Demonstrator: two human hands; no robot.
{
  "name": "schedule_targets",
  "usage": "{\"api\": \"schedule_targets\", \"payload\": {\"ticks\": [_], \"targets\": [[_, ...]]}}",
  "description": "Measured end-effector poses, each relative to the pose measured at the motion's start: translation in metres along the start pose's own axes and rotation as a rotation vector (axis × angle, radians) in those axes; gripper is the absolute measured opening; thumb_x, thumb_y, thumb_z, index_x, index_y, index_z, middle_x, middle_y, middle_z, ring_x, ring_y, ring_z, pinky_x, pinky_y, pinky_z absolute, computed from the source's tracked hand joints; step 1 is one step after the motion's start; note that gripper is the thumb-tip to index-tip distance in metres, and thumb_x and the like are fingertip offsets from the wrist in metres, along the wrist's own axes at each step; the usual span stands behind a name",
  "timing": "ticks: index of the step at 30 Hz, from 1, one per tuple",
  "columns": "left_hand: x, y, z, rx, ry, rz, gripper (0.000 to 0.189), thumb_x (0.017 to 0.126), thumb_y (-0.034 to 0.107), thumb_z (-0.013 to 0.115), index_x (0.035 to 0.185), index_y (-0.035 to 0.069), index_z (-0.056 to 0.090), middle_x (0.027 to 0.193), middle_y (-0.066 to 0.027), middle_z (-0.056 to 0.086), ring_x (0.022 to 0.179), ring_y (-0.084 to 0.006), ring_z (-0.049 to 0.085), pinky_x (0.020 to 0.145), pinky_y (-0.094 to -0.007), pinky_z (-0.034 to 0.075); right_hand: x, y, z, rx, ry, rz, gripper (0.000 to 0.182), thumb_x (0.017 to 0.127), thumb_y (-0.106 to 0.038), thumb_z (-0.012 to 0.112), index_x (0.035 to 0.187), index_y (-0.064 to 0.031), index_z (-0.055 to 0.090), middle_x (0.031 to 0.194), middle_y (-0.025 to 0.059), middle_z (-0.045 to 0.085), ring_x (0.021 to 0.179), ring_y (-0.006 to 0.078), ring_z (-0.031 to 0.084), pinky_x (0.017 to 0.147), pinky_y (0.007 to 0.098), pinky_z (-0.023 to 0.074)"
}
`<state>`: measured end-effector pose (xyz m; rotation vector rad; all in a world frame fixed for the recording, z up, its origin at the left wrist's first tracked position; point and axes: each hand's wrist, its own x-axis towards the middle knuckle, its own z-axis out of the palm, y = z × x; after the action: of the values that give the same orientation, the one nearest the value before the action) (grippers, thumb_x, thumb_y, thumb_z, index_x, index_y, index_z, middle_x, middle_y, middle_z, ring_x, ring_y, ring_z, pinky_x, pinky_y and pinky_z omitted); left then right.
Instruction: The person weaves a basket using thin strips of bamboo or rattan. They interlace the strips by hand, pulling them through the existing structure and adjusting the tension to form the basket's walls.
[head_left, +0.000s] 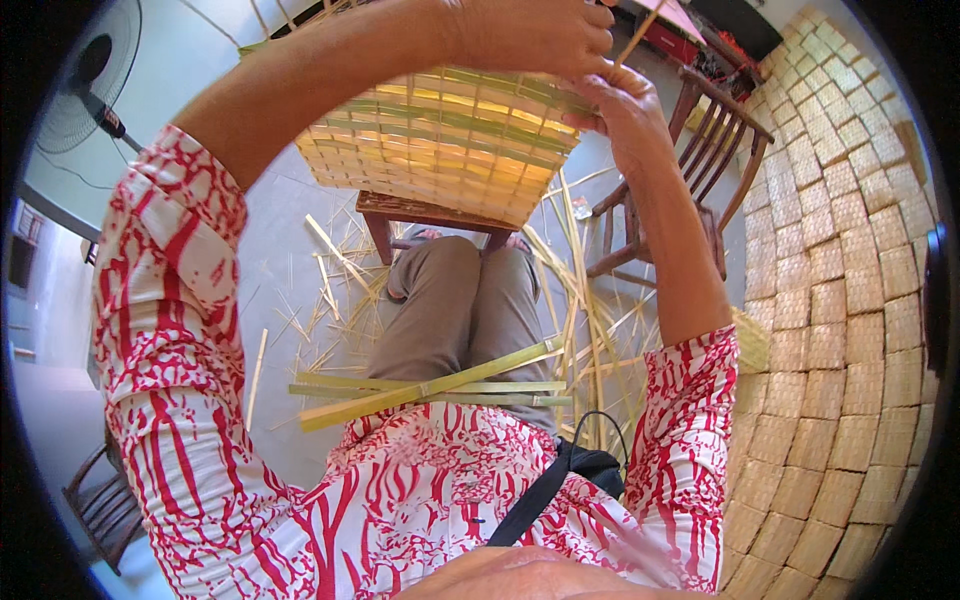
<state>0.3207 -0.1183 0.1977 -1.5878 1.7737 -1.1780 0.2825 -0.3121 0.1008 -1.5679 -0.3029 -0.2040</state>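
Note:
A woven bamboo-strip basket (450, 142) with yellow and green bands rests on a small wooden stool (427, 212) before my knees. My right hand (626, 101) pinches the basket's upper right corner between thumb and fingers. Just above it, my left hand (532, 34) reaches across the basket's top with curled fingers. The frame's upper edge cuts off part of that hand, and what it grips is hidden. A thin upright strip (641, 34) rises beside both hands. Across my lap lie several flat bamboo strips (431, 386), one wider and set at a slant.
Stacked woven baskets (825, 322) line the right side. A wooden chair (709, 165) stands near my right arm, and another chair (105, 502) is at lower left. Loose bamboo strips (581, 292) litter the floor. An electric fan (90, 82) stands at upper left.

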Motion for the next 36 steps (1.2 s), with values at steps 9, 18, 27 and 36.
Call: {"api": "schedule_targets", "payload": {"ticks": [9, 18, 27, 36], "targets": [[-0.004, -0.03, 0.007, -0.005, -0.008, 0.298, 0.009, 0.08, 0.023, 0.065, 0.083, 0.015, 0.065, 0.085, -0.0016, 0.063, 0.089, -0.0203, 0.061, 0.092, -0.0398, 0.047, 0.023, 0.019, 0.006, 0.149, 0.012, 0.063, 0.025, 0.092, -0.017, 0.076, 0.114, -0.0084, 0.069, 0.087, 0.0014, 0.072, 0.077, 0.014, 0.072, 0.059, 0.0298, 0.0578], [-0.005, -0.03, 0.007, 0.013, -0.026, 0.333, 0.009, 0.081, 0.024, 0.066, 0.084, 0.015, 0.066, 0.081, -0.001, 0.061, 0.087, -0.0195, 0.06, 0.092, -0.0414, 0.043, 0.022, 0.011, 0.012, 0.089, 0.081, 0.12, 0.009, 0.09, -0.012, 0.073, 0.098, -0.0121, 0.071, 0.089, 0.0017, 0.073, 0.077, 0.0135, 0.071, 0.059, 0.0294, 0.0573], [0.01, 0.005, 0.001, 0.146, -0.347, 0.099, 0.012, 0.083, 0.027, 0.069, 0.079, 0.016, 0.069, 0.076, -0.0009, 0.065, 0.083, -0.0204, 0.065, 0.091, -0.0464, 0.041, 0.032, 0.019, 0.012, 0.075, 0.091, 0.057, 0.007, 0.088, -0.01, 0.069, 0.093, -0.0138, 0.073, 0.082, 0.0004, 0.073, 0.065, 0.0108, 0.067, 0.052, 0.0282, 0.0544], [0.035, 0.02, -0.023, 0.209, -0.663, -0.132, 0.01, 0.085, 0.026, 0.071, 0.085, 0.017, 0.074, 0.079, -0.0007, 0.068, 0.086, -0.0189, 0.069, 0.09, -0.0487, 0.046, 0.043, 0.028, 0.017, 0.166, 0.097, 0.031, 0.011, 0.09, -0.019, 0.073, 0.096, -0.0109, 0.075, 0.08, 0.0002, 0.073, 0.058, 0.0093, 0.065, 0.047, 0.0259, 0.0529]]}}
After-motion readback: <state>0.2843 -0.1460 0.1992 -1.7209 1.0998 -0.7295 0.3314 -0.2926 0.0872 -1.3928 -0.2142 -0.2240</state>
